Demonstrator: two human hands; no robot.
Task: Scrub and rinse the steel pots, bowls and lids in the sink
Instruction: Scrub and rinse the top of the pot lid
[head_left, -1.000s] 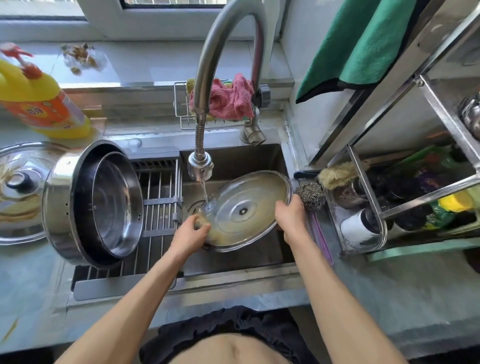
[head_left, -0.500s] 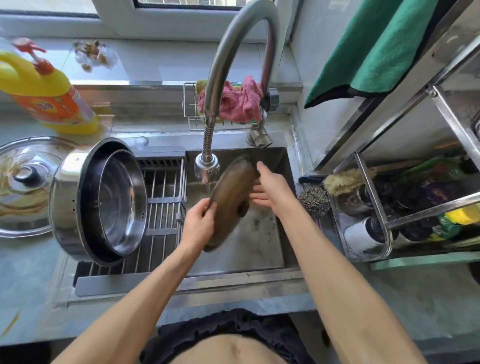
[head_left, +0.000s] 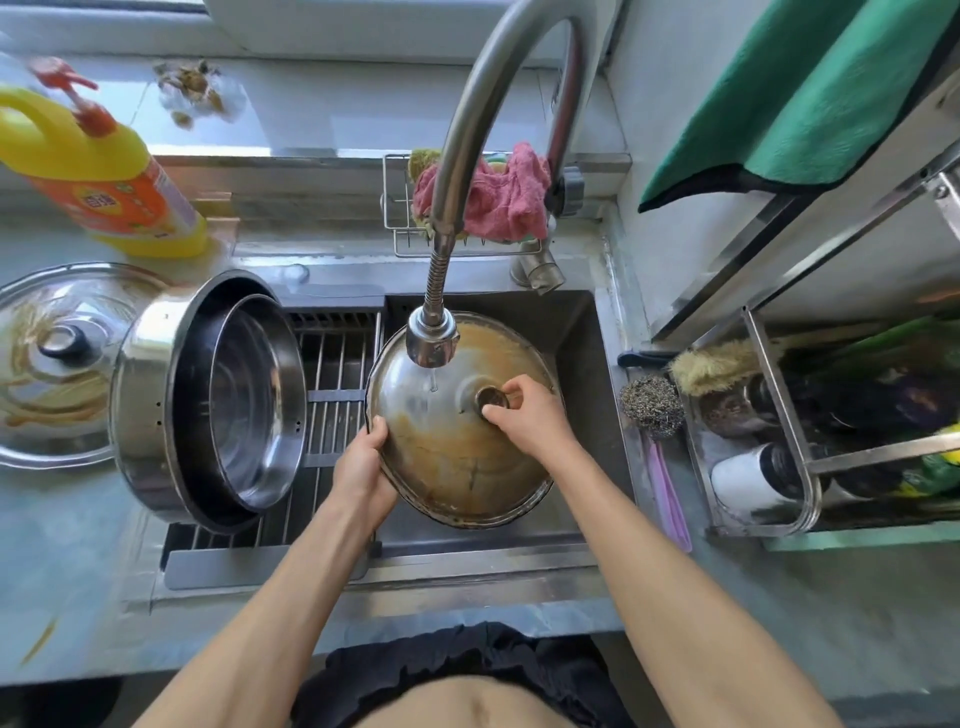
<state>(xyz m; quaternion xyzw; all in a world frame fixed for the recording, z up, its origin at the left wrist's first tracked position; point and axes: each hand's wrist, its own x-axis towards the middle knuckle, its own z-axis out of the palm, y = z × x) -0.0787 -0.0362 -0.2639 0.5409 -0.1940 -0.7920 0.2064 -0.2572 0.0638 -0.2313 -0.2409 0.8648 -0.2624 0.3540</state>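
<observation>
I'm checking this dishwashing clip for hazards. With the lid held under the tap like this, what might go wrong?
The greasy lid may slip: the left hand only grips its rim and the right hand pinches the knob. Water from the faucet head could also splash off it.

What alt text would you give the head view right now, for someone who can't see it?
A person holds a steel lid streaked with brown residue under a thin stream from the faucet over the sink, left hand gripping its rim, right hand at its knob. A pot with nested bowls lies tipped on the drying rack at left.
</observation>
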